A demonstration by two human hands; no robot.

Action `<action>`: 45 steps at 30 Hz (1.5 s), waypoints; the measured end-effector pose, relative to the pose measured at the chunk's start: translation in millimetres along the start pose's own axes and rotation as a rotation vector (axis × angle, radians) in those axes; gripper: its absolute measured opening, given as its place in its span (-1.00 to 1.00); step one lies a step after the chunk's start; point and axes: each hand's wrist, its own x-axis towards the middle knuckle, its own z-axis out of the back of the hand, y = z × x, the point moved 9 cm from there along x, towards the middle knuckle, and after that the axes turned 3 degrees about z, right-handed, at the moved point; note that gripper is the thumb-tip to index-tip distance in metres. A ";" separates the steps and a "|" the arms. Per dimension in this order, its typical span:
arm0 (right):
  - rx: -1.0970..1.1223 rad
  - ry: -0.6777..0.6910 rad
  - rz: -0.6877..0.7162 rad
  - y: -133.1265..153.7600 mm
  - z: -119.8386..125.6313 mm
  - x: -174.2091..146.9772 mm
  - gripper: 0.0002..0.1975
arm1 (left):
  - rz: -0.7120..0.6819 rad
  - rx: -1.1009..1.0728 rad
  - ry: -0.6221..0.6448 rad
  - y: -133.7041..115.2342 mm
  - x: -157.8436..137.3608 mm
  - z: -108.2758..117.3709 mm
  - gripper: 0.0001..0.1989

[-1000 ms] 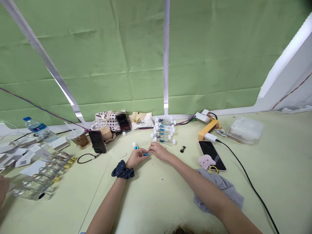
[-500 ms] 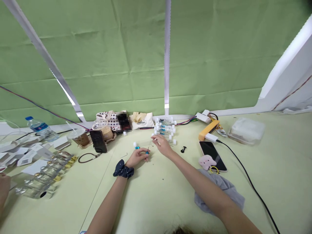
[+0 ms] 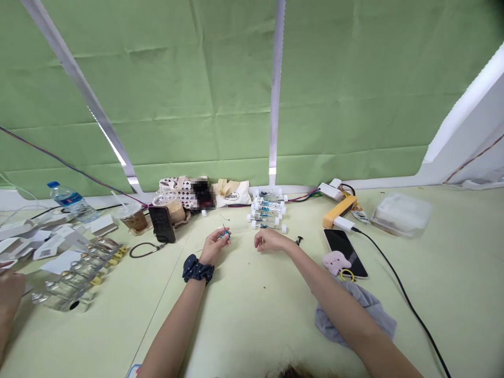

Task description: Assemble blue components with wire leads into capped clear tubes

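We pinch a small blue part [image 3: 226, 235] between the fingertips of our left hand [image 3: 213, 245], over the pale table [image 3: 236, 315], a thin rod [image 3: 223, 227] sticking up from it. Our right hand [image 3: 271, 240] is well apart from it, fingers curled; we cannot tell whether they grip anything. Just beyond that hand lie our capped tubes [image 3: 268, 208]. Farther right we have a phone [image 3: 345, 249] lying flat and, nearer us, a grey cloth [image 3: 374, 310].

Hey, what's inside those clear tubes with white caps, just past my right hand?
Inside the clear tubes, small blue and dark pieces show. The white caps hide whatever sits in the tube ends.
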 end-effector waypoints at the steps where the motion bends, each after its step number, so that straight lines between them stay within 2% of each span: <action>1: 0.039 0.055 0.058 8.0 -7.4 0.4 -0.87 | 0.000 -0.013 -0.008 0.0 0.3 1.3 -0.60; 3: 0.082 0.128 0.127 20.3 -17.1 0.4 -0.84 | 0.001 -0.028 -0.016 0.6 0.7 3.2 -0.59; 6: 0.024 0.151 0.119 23.5 -14.5 -1.0 -0.84 | 0.011 -0.035 -0.016 2.7 1.3 4.5 -0.59; 8: -0.059 0.087 0.060 13.5 4.0 -4.5 -0.84 | 0.014 -0.039 -0.013 3.8 1.5 4.9 -0.60; 12: -0.136 -0.159 -0.136 -29.1 64.8 -25.1 -0.80 | 0.002 -0.049 -0.026 4.0 1.5 6.6 -0.60; 14: -0.164 -0.186 -0.271 -54.8 82.2 -38.0 -0.80 | -0.003 -0.064 -0.036 3.8 1.6 7.8 -0.60; 15: -0.153 -0.167 -0.291 -62.1 84.1 -41.5 -0.80 | -0.005 -0.077 -0.036 3.6 1.8 8.2 -0.61; 19: -0.139 -0.041 -0.280 -66.2 64.2 -37.8 -0.73 | -0.031 -0.169 -0.037 1.3 3.3 12.5 -0.63; 25: -0.321 -0.117 -0.383 -61.5 41.5 -20.9 -0.72 | -0.093 -0.270 -0.107 -6.8 6.0 36.7 -0.65; 31: -0.370 -0.157 -0.373 -48.7 35.7 -13.9 -0.83 | -0.150 -0.275 -0.151 -21.9 5.2 75.4 -0.64; 33: -0.366 -0.170 -0.328 -33.5 28.1 -4.7 -0.83 | -0.170 -0.289 -0.141 -28.0 3.8 85.8 -0.67; 35: -0.344 -0.173 -0.212 -9.4 12.9 10.9 -0.83 | -0.188 -0.301 -0.126 -33.5 2.0 93.2 -0.69; 38: -0.260 -0.146 0.169 45.5 -20.3 38.0 -0.77 | -0.216 -0.309 -0.121 -39.5 -1.1 100.2 -0.69; 40: -0.259 -0.140 0.328 71.6 -37.5 52.6 -0.70 | -0.225 -0.313 -0.123 -40.7 -2.5 102.2 -0.69; 42: -0.321 -0.127 0.420 88.5 -50.0 66.4 -0.69 | -0.222 -0.320 -0.114 -39.8 -2.6 102.1 -0.69; 45: -0.413 -0.086 0.482 101.6 -59.3 83.8 -0.74 | -0.203 -0.334 -0.099 -36.4 -1.5 101.2 -0.70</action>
